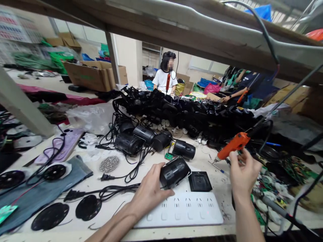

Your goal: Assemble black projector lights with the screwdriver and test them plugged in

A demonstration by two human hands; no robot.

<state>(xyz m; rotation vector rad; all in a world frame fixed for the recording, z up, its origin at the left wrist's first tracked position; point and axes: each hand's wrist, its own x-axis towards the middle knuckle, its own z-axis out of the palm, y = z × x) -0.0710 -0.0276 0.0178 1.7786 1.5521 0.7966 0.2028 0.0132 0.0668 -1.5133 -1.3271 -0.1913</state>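
My left hand (151, 185) grips a black cylindrical housing (175, 173) with slots in its side, which lies tilted on the table. The thumb is on the near side, the fingers over the far side. At the right, my right hand (243, 168) has its fingers curled against the underside of an orange electric screwdriver (233, 146). The screwdriver's tip points down and left, above a thin blue-ended screwdriver (218, 167). Just right of the housing lies a square black part (200, 181). A white power strip (181, 210) sits in front of my left hand.
Several similar black housings (128, 143) with cables lie behind. A dish of screws (109, 163) and black round discs (50, 216) are at left. A dark heap of parts (176, 111) spans the back. A beam (202, 30) crosses overhead. Two people sit beyond, one in a white shirt (161, 79).
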